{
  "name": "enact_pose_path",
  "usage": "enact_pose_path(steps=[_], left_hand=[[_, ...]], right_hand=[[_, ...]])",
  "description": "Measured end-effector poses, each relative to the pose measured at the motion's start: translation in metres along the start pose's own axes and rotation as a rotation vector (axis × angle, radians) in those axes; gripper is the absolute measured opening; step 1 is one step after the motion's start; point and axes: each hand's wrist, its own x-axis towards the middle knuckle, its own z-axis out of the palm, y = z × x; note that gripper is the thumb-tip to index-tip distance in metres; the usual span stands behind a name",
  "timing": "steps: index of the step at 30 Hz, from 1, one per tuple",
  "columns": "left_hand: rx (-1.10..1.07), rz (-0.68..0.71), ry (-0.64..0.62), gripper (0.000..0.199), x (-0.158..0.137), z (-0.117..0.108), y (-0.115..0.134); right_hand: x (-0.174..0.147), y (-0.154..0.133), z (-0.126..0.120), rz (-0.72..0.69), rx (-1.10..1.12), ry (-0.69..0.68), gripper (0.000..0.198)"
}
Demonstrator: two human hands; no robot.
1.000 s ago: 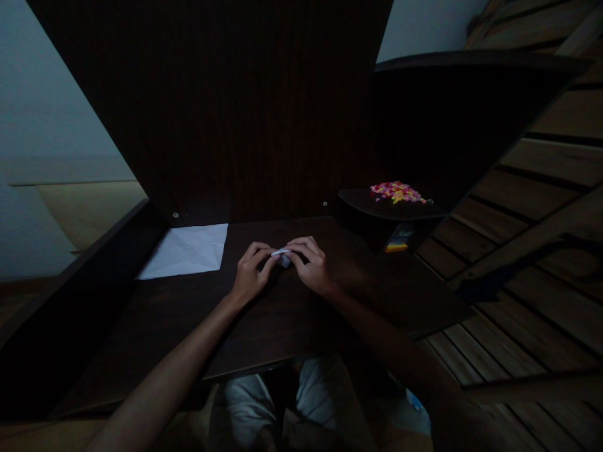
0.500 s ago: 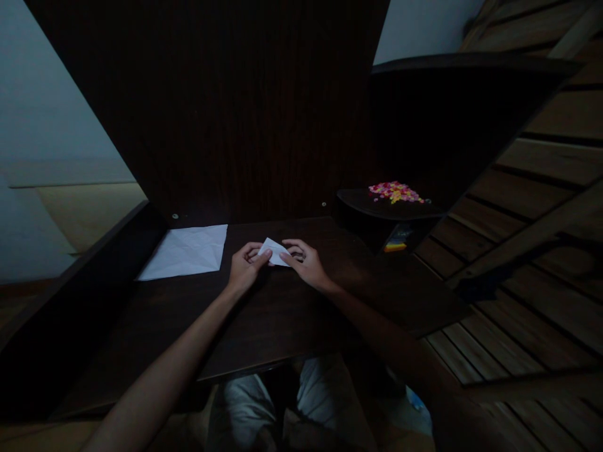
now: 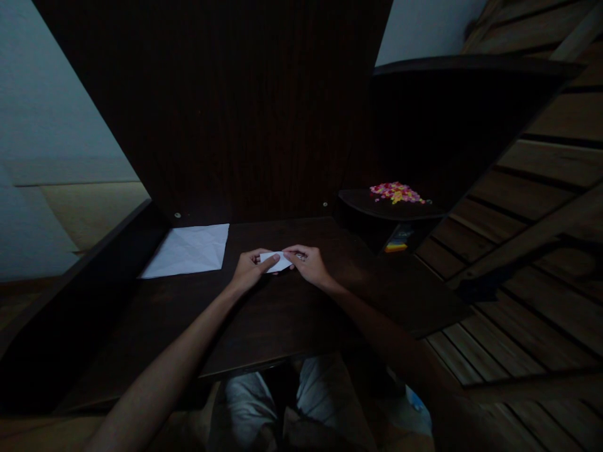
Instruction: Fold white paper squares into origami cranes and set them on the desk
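Observation:
A small folded piece of white paper [image 3: 277,262] is held between my two hands above the dark wooden desk [image 3: 264,326]. My left hand [image 3: 249,269] grips its left side, thumb on top and fingers behind. At the paper's right end, my right hand [image 3: 308,263] pinches it between thumb and fingers. Parts of the fingers of both hands are hidden behind the paper. To the left of my hands, a larger creased sheet of white paper [image 3: 191,251] lies flat on the desk.
A small corner shelf [image 3: 353,199] at the right bears a pile of pink, red and yellow small pieces [image 3: 397,192]. Below it shows a yellow-edged object [image 3: 396,247]. A dark panel [image 3: 226,113] rises behind the desk, and wooden slats [image 3: 541,213] stand at the right.
The folded paper has been turned in my hands, its peak no longer pointing up, and it now looks flatter and wider. My right hand has moved slightly down.

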Motion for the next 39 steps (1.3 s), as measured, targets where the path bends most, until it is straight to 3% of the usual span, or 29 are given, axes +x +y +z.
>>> enact_pose_path(steps=[6, 10, 13, 18, 22, 28, 32, 36, 39], left_hand=[[-0.004, 0.064, 0.129, 0.039, 0.005, -0.006, -0.009], [0.002, 0.066, 0.182, 0.037, 0.007, -0.008, -0.012], [0.018, 0.014, 0.127, 0.034, 0.007, -0.007, -0.01], [-0.01, -0.115, -0.068, 0.028, 0.003, -0.002, -0.006], [0.025, -0.127, -0.129, 0.031, 0.0, 0.002, -0.003], [0.055, -0.058, -0.122, 0.032, 0.0, 0.0, -0.007], [0.029, -0.007, -0.025, 0.037, 0.004, -0.003, -0.014], [0.006, 0.005, 0.055, 0.04, 0.006, -0.005, -0.017], [-0.035, -0.017, 0.026, 0.042, 0.005, -0.004, -0.014]], right_hand=[[0.004, -0.001, 0.002, 0.151, 0.247, -0.012, 0.04], [0.006, -0.001, 0.002, 0.218, 0.332, -0.002, 0.037], [0.007, 0.0, 0.0, 0.199, 0.31, 0.035, 0.034], [0.007, 0.001, -0.002, 0.116, 0.227, 0.071, 0.031], [0.005, -0.001, -0.001, 0.053, 0.197, 0.041, 0.032], [0.005, 0.0, 0.002, 0.04, 0.244, 0.024, 0.039], [0.004, 0.003, 0.005, 0.106, 0.224, -0.022, 0.049], [0.002, 0.003, 0.007, 0.142, 0.171, -0.085, 0.036], [0.002, 0.003, 0.006, 0.136, 0.178, -0.078, 0.031]])
